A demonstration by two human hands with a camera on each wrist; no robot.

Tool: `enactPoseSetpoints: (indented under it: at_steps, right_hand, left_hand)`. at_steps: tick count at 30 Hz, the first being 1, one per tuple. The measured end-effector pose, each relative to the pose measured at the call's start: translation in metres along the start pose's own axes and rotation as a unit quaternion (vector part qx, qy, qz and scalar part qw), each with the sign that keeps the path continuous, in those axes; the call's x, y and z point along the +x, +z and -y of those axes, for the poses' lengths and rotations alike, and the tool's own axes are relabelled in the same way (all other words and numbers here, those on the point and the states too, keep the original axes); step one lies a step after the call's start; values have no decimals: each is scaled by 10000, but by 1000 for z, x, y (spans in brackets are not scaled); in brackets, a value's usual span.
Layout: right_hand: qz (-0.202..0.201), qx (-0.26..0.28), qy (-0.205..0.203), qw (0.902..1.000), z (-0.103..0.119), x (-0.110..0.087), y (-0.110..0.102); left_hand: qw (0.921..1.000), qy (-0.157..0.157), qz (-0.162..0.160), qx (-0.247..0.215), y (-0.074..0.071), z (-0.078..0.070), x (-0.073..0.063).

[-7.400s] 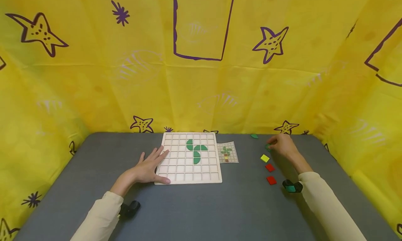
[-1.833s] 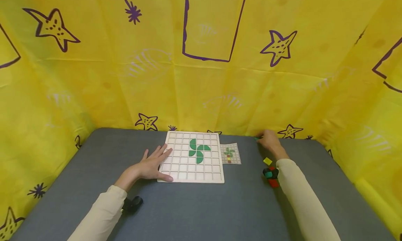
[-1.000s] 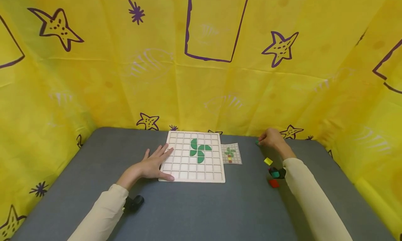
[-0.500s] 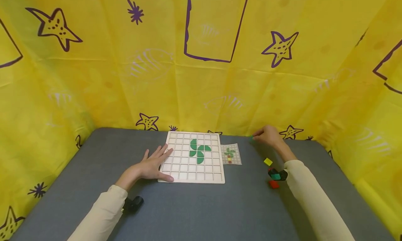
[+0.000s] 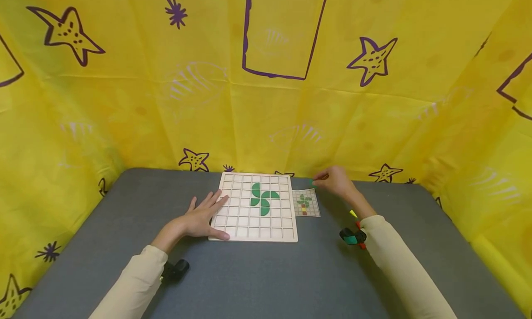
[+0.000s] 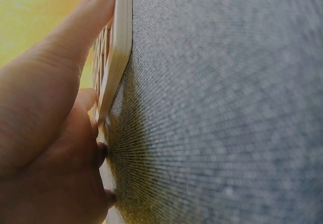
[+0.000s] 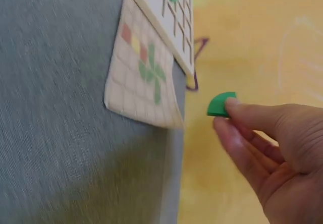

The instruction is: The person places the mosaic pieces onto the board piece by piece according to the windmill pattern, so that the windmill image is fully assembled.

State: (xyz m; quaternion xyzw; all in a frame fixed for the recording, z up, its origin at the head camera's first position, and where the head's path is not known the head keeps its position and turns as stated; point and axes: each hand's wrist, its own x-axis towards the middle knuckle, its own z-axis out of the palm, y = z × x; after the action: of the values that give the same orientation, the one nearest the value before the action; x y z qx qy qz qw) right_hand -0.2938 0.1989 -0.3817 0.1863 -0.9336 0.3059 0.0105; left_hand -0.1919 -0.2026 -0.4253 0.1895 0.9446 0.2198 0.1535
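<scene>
A pale wooden grid board (image 5: 241, 231) lies on the table with several green quarter-circle tiles (image 5: 265, 208) in a pinwheel-like group on it. My left hand (image 5: 199, 219) rests on the board's left edge, fingers spread and thumb (image 6: 96, 12) over the near-left corner. Above the table's back edge, my right hand (image 5: 335, 180) pinches another green quarter-circle tile (image 7: 218, 105) between thumb and fingertips. A pattern card (image 5: 314, 203) sits against the board's right side, printed with green leaf shapes above a red and yellow column; the right hand is just behind it.
On the right, a yellow tile (image 5: 353, 213) and red tiles (image 5: 362, 246) lie partly hidden by my right wrist and its camera (image 5: 352, 236). The grey table (image 5: 266, 282) reaches a yellow patterned cloth (image 5: 266, 106) at the back and sides.
Since the oldest frame, another green tile has joined the group on the board. My right hand has taken a green tile from the back right and moved left. The left hand stays put.
</scene>
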Motion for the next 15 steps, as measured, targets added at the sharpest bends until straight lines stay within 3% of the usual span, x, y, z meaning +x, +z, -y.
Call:
enactPoseSetpoints:
  at_steps: [8, 15]
  right_hand:
    - [91, 383, -167, 9991, 28, 0, 22]
    - [240, 765, -149, 9967, 48, 1, 42]
  left_hand:
    - [9998, -73, -21, 165, -2, -2, -1]
    - [9999, 75, -19, 74, 0, -1, -1]
